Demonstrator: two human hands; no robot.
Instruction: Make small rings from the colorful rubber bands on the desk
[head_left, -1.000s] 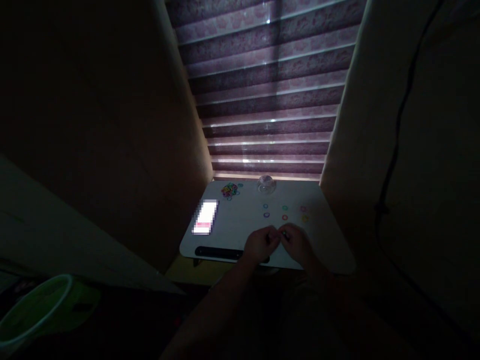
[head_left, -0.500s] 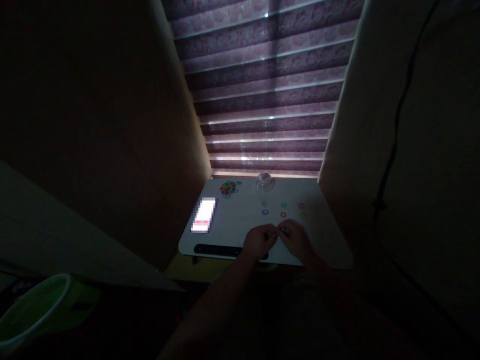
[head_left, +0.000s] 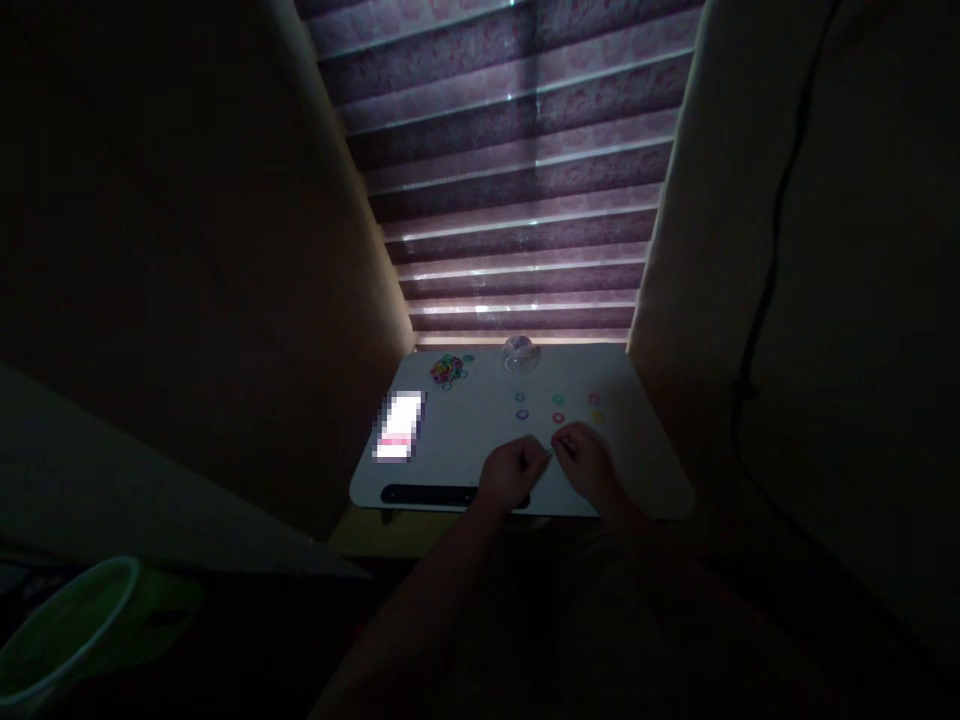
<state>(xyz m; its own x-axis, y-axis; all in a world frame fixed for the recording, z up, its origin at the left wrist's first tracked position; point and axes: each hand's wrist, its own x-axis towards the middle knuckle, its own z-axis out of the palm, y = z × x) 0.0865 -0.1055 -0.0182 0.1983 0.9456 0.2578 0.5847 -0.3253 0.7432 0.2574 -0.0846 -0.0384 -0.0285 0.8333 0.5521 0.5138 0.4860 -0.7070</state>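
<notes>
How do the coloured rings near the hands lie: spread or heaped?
Spread: the rings lie in two rows on the table, with gaps between.

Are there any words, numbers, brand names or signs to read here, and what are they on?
None that I can read.
Phone: its screen shows only big blurry squares.
Clear round container: too small and dim to tell.
Window blind: no lettering I can make out.

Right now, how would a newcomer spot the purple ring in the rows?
Start at the white table below the striped blind; nearer than the clear container, small rings form two rows of three. The purple ring lies at the left end of the nearer row. Purple separates it from the blue ring behind and red ring beside it.
</notes>
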